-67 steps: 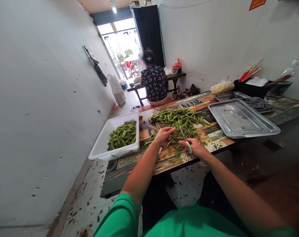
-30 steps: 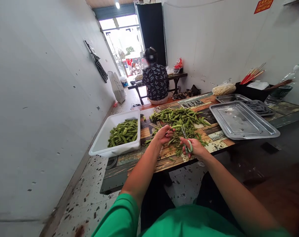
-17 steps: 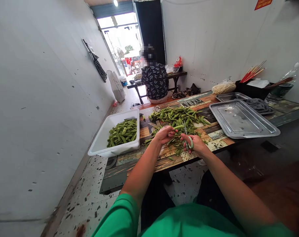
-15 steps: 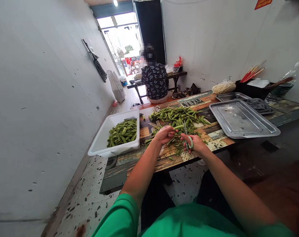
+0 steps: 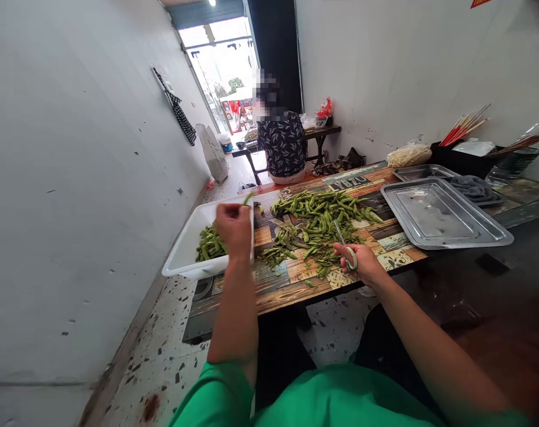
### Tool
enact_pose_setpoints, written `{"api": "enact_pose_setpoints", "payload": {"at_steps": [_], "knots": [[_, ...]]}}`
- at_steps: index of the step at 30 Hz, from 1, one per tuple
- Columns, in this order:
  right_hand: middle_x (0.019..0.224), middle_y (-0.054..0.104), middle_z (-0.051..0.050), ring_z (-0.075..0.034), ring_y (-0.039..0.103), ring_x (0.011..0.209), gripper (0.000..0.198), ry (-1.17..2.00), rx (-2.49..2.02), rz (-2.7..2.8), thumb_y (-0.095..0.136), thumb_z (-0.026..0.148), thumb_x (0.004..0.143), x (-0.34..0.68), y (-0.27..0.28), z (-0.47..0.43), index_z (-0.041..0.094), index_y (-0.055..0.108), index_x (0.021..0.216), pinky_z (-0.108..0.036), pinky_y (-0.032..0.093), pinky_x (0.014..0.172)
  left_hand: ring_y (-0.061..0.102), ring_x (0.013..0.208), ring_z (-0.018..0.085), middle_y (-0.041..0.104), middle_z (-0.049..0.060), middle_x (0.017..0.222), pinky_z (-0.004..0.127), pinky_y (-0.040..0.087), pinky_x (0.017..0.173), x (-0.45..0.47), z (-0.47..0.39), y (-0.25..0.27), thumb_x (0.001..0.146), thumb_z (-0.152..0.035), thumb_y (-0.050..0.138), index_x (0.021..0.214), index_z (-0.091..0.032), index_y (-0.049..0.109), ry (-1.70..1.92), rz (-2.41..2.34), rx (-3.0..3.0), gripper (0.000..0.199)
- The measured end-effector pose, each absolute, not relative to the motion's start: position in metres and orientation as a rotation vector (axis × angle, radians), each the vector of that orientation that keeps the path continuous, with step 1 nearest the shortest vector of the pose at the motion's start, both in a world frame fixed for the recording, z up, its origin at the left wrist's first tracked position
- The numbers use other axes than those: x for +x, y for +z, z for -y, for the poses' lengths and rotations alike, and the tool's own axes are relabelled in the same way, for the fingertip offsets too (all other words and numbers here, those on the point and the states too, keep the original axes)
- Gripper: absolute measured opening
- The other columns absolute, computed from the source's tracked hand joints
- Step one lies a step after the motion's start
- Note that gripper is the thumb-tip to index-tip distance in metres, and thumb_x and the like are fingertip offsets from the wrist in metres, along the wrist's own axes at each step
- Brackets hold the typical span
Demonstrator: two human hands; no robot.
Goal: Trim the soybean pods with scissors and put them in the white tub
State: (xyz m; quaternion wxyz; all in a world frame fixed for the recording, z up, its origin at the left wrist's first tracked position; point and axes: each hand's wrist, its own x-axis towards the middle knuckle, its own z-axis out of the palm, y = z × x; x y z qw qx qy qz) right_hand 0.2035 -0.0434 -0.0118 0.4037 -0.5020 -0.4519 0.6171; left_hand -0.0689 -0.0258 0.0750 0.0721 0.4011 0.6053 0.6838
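Observation:
My left hand (image 5: 234,226) is over the white plastic tub (image 5: 193,271), its fingers closed on a green soybean pod (image 5: 248,198) whose tip sticks out past them. In the tub lies a heap of pods (image 5: 209,244), partly hidden behind that hand. My right hand (image 5: 362,261) grips a pair of scissors (image 5: 351,258) by the pale green handles, blades pointing up and away, above the table. Just beyond the scissors, a pile of soybean pods (image 5: 327,207) spreads over the table, with trimmed bits and leaves (image 5: 278,255) scattered on the near side.
To the right lies a metal tray (image 5: 447,216), with a dark cloth (image 5: 474,188) behind it. A black box of skewers (image 5: 456,155) and a plastic bottle (image 5: 513,166) stand farther back. A person (image 5: 281,142) sits beyond the patterned table (image 5: 269,296), back turned.
My left hand has moved left with the pod, from beside the scissors to over the tub. My right hand has stayed nearly in place, still holding the scissors.

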Motion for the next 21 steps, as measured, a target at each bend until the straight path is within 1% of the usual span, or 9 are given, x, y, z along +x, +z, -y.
{"api": "enact_pose_setpoints", "payload": {"at_steps": [1,4,6,7,10,13,15,18,21], "knots": [[0.047,0.054,0.001,-0.008,0.048,0.034,0.047,1.566,-1.26,1.142,0.075,0.058,0.063,0.205,-0.012,0.044,0.013,0.063,0.072,-0.017,0.026,0.027,0.057,0.076,0.016,0.061,0.005,0.088,0.031,0.048,0.073,-0.087,0.031,0.083,0.072,-0.021,0.057,0.086,-0.017,0.052,2.054,-2.087,1.244,0.015],[0.045,0.053,0.002,-0.007,0.046,0.033,0.046,1.59,-1.245,1.117,0.076,0.057,0.061,0.203,-0.011,0.044,0.014,0.062,0.069,-0.017,0.024,0.026,0.054,0.105,0.03,0.061,0.014,0.101,0.048,0.04,0.092,-0.115,0.035,0.091,0.069,-0.02,0.062,0.086,-0.015,0.06,1.575,-2.594,1.495,0.019],[0.045,0.053,0.002,-0.007,0.046,0.033,0.045,1.608,-1.228,1.112,0.077,0.056,0.061,0.198,-0.011,0.045,0.014,0.061,0.068,-0.017,0.024,0.026,0.047,0.117,0.034,0.059,0.017,0.114,0.053,0.032,0.099,-0.103,0.026,0.081,0.072,-0.021,0.059,0.089,-0.015,0.065,1.337,-2.633,1.752,0.019],[0.045,0.053,0.002,-0.007,0.046,0.033,0.045,1.614,-1.224,1.111,0.077,0.056,0.061,0.195,-0.01,0.046,0.014,0.061,0.068,-0.017,0.024,0.026,0.045,0.121,0.032,0.058,0.015,0.119,0.052,0.028,0.102,-0.089,0.019,0.072,0.076,-0.02,0.055,0.093,-0.016,0.066,1.276,-2.56,1.93,0.021],[0.045,0.054,0.002,-0.008,0.046,0.033,0.043,1.612,-1.243,1.11,0.076,0.055,0.062,0.189,-0.011,0.048,0.015,0.061,0.068,-0.016,0.024,0.026,0.053,0.11,0.024,0.066,0.007,0.108,0.047,0.025,0.104,-0.034,-0.008,0.034,0.082,-0.017,0.045,0.092,-0.023,0.07,0.822,-1.972,2.478,0.028],[0.044,0.053,0.003,-0.008,0.047,0.033,0.043,1.589,-1.27,1.12,0.076,0.055,0.061,0.189,-0.015,0.05,0.016,0.059,0.068,-0.016,0.023,0.026,0.054,0.105,0.024,0.069,0.007,0.094,0.045,0.025,0.103,0.008,-0.033,-0.001,0.079,-0.012,0.048,0.086,-0.022,0.071,0.518,-1.657,2.574,0.027],[0.044,0.053,0.004,-0.008,0.047,0.033,0.044,1.585,-1.281,1.13,0.076,0.056,0.06,0.191,-0.018,0.051,0.016,0.059,0.069,-0.016,0.023,0.026,0.054,0.102,0.024,0.068,0.009,0.087,0.042,0.027,0.102,0.02,-0.042,-0.015,0.074,-0.008,0.052,0.08,-0.02,0.071,0.55,-1.647,2.47,0.024],[0.044,0.053,0.004,-0.009,0.046,0.034,0.044,1.587,-1.29,1.15,0.075,0.056,0.062,0.194,-0.02,0.051,0.016,0.059,0.071,-0.016,0.023,0.026,0.053,0.103,0.025,0.068,0.01,0.085,0.041,0.028,0.102,0.021,-0.047,-0.02,0.069,-0.006,0.059,0.071,-0.019,0.071,0.751,-1.67,2.304,0.017],[0.045,0.054,0.004,-0.009,0.048,0.035,0.041,1.584,-1.304,1.187,0.074,0.054,0.064,0.194,-0.019,0.05,0.017,0.058,0.071,-0.017,0.024,0.027,0.055,0.104,0.026,0.07,0.009,0.093,0.041,0.03,0.101,0.015,-0.041,-0.012,0.071,-0.017,0.066,0.078,-0.021,0.073,0.809,-1.648,2.225,0.011]]}}
